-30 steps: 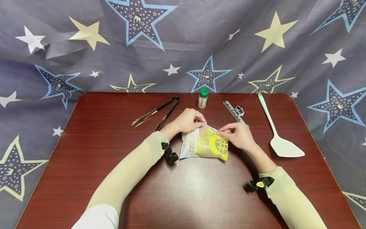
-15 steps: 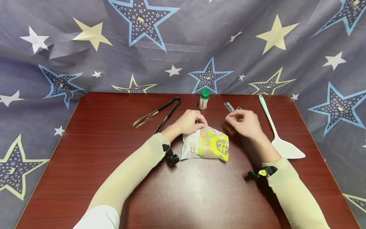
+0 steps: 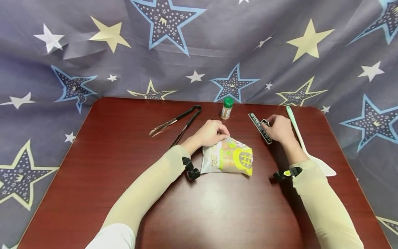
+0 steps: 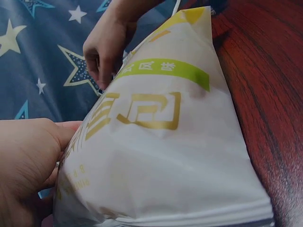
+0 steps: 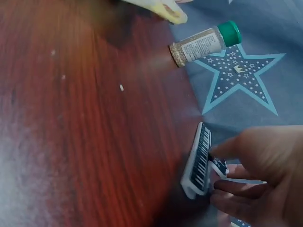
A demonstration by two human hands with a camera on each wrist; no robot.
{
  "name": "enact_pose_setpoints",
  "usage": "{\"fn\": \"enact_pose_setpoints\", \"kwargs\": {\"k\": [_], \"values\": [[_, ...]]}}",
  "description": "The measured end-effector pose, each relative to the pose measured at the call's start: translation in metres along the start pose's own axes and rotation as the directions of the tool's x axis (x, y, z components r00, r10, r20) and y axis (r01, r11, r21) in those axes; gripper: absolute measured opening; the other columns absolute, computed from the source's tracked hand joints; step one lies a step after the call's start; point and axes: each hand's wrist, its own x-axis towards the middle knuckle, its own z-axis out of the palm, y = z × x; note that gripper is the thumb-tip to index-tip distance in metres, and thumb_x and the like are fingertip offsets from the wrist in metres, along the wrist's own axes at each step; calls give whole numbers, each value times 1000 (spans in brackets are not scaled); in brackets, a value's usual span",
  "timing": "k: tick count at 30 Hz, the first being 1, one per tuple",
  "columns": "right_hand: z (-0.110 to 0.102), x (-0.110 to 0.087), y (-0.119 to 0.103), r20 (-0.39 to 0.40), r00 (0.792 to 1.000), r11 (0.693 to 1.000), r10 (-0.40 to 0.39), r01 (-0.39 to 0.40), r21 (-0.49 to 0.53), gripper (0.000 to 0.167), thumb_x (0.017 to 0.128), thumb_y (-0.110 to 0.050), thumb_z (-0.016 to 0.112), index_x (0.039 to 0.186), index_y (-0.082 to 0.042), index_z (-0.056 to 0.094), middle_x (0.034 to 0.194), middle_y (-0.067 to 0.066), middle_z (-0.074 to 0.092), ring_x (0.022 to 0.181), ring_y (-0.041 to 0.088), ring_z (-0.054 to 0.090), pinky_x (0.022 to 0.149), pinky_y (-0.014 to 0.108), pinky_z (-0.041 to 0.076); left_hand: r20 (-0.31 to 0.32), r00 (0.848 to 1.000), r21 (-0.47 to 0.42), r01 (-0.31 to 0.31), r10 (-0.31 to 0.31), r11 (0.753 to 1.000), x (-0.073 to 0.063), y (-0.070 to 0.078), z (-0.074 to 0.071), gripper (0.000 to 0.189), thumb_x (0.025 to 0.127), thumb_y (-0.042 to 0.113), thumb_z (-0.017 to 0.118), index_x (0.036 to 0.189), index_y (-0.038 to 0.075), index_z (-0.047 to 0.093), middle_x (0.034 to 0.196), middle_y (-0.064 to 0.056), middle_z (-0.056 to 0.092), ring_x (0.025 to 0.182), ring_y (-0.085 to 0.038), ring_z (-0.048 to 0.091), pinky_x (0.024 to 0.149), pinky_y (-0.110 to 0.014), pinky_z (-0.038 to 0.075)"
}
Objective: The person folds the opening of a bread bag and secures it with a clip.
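Note:
A white and yellow plastic bread bag (image 3: 228,159) lies in the middle of the table, a window in its front. My left hand (image 3: 210,133) pinches its top edge near the left corner. In the left wrist view the bag (image 4: 165,156) fills most of the picture, and some of the fingers go out of sight behind it. To the right, my right hand (image 3: 280,128) pinches the handle of a black and white bag clip (image 3: 258,127) with a piano-key pattern. Thumb and fingertips meet at that handle in the right wrist view, beside the clip's long bar (image 5: 199,161).
A green-capped seasoning jar (image 3: 227,108) stands behind the bag. Open black-handled tongs (image 3: 183,119) lie behind the left forearm. On the right is a spatula (image 3: 296,129) with a pale green handle, its white blade partly hidden by the right arm. A star-patterned cloth (image 3: 199,52) hangs behind the table.
My right hand has let go of the bag's top edge, moved right and back, and taken hold of the clip's handle. The left hand keeps its grip on the bag.

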Motion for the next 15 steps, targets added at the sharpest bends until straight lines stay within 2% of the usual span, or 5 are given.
{"fn": "enact_pose_setpoints", "kwargs": {"k": [4,8,12,15], "values": [[-3,-1,2,-14,1000,999,1,0,36,27,96,-25,73,100,1,70,95,24,72,88,41,65,79,50,48,-10,1000,7,0,0,1000,2,1,2,12,100,14,73,100,15,85,93,-4,72,80,-16,58,75,-26,47],[-9,-7,1,5,1000,990,6,-7,140,23,95,-23,75,100,-1,69,89,14,69,80,25,62,74,35,46,3,1000,8,18,-18,1000,1,2,3,13,101,14,71,102,16,85,95,-4,73,80,-16,57,74,-26,46],[-17,-21,-4,56,998,950,33,-49,308,35,95,-22,79,119,0,68,90,0,68,76,3,61,70,20,48,10,1000,10,28,-29,1000,-1,2,2,14,101,14,71,103,16,85,97,-5,74,81,-16,58,75,-26,46],[-23,-33,-8,100,994,912,54,-90,401,47,95,-25,81,132,-1,67,90,-12,67,77,-5,62,68,15,52,-3,1000,16,27,-27,1000,-4,1,-1,14,100,13,71,102,16,85,97,-5,75,82,-18,59,76,-28,47]]}}
